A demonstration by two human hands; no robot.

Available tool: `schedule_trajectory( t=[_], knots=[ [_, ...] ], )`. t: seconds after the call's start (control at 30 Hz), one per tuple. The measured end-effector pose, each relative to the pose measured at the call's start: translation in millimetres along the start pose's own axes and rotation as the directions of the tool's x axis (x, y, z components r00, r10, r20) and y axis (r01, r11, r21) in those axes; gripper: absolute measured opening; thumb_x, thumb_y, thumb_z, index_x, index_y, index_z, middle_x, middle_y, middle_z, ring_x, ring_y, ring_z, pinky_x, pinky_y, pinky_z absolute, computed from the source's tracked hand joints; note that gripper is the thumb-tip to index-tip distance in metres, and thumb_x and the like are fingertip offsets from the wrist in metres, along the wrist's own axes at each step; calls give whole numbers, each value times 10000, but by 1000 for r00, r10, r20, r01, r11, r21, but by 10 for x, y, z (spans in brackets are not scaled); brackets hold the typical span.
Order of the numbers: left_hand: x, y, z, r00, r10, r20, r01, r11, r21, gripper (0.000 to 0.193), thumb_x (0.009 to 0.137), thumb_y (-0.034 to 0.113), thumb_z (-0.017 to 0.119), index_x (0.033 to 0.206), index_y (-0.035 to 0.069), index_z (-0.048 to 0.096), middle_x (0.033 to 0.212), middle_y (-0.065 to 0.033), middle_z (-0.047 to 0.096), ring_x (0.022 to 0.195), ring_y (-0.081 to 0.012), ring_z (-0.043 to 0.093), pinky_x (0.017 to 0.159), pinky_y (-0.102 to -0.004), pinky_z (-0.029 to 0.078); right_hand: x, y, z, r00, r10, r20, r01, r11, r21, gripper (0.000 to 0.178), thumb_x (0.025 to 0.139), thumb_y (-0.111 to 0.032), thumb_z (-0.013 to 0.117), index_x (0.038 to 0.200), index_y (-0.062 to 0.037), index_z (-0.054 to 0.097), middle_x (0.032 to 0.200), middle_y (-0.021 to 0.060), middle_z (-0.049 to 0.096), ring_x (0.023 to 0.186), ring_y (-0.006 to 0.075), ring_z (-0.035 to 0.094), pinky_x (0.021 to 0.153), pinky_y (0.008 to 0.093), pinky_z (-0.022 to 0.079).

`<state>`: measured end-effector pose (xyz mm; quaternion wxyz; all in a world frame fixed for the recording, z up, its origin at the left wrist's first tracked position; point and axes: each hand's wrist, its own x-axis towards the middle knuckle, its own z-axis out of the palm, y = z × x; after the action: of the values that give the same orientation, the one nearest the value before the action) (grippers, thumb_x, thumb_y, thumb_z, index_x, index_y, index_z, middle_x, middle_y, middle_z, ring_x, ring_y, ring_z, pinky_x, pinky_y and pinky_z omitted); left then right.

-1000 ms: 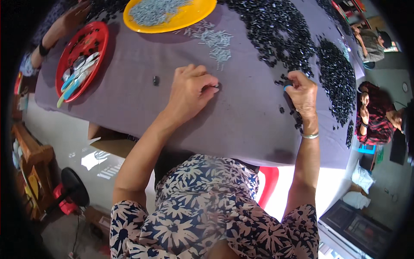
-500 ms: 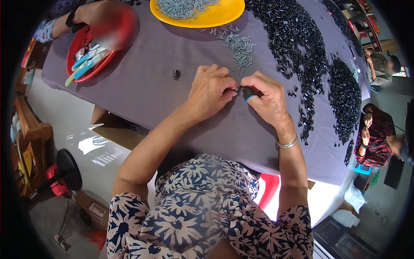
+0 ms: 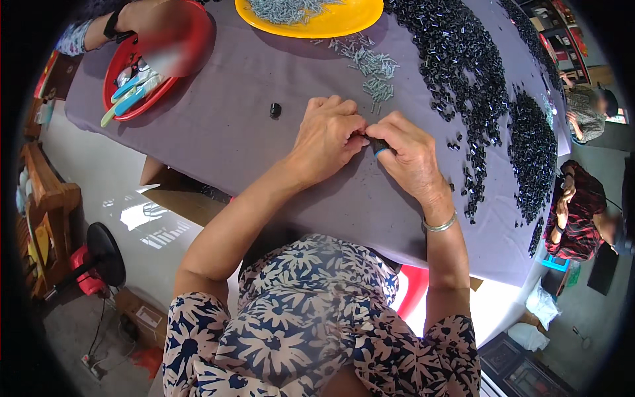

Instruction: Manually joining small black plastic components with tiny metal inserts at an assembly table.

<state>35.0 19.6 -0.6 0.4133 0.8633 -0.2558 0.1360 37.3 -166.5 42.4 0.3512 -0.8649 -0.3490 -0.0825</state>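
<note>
Over the grey-purple tablecloth (image 3: 225, 119), my left hand (image 3: 331, 135) and my right hand (image 3: 411, 155) meet with bent, closed fingers. Both pinch at one spot; whatever lies between the fingertips is too small and covered to make out. A dark piece with a blue edge (image 3: 380, 147) shows at my right thumb and fingers; whether it is worn or held I cannot tell. Left of my left hand lies a single small black piece (image 3: 275, 110). Just beyond my fingers are loose thin grey pins, perhaps screws (image 3: 378, 69). To the right spreads a heap of small shiny black pieces (image 3: 456, 56).
A yellow plate (image 3: 311, 32) piled with grey pins stands at the far side. At the far left, another person's arm (image 3: 132, 20) reaches over a red basin (image 3: 109, 83) with blue-handled tools (image 3: 135, 92). More black pieces (image 3: 532, 145) lie along the right edge; two people are beyond.
My hands stay pinched together, the right fingers drawn slightly closer to the left. The tabletop things appear shifted a little to the right in the picture.
</note>
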Motion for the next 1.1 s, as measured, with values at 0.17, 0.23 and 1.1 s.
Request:
schedule_trajectory(
  t=[0.17, 0.23, 1.1],
  knots=[
    [-8, 3, 6, 1000, 3, -16, -3, 1000, 7, 134, 704, 89, 782, 794, 96, 683, 798, -28, 573, 858, -247, 559, 834, -408, 394, -82, 31, 118, 997, -4, -81, 3, 1000, -15, 318, 678, 142, 616, 941, -27, 675, 848, 84, 647, 734, 238, 646, 649, 336, 517],
    [-12, 1, 5, 1000, 6, -25, -6, 1000, 9, 131, 705, 90, 780, 794, 95, 685, 796, -28, 573, 857, -247, 559, 833, -409, 395, -101, 59, 149, 992, 36, -123, -33, 999, 27, 305, 689, 143, 628, 935, -31, 676, 853, 84, 656, 746, 239, 657, 656, 327, 523],
    [39, -63, 25, 1000, 1, -8, -3, 970, -243, 519, 680, 12, 751, 1179, 76, 624, 833, -52, 692, 837, -279, 657, 815, -405, 473, -80, 94, 65, 986, 165, -10, -156, 949, 272, 215, 755, 143, 566, 902, -1, 630, 845, 107, 627, 744, 252, 635, 704, 363, 521]
  ],
)
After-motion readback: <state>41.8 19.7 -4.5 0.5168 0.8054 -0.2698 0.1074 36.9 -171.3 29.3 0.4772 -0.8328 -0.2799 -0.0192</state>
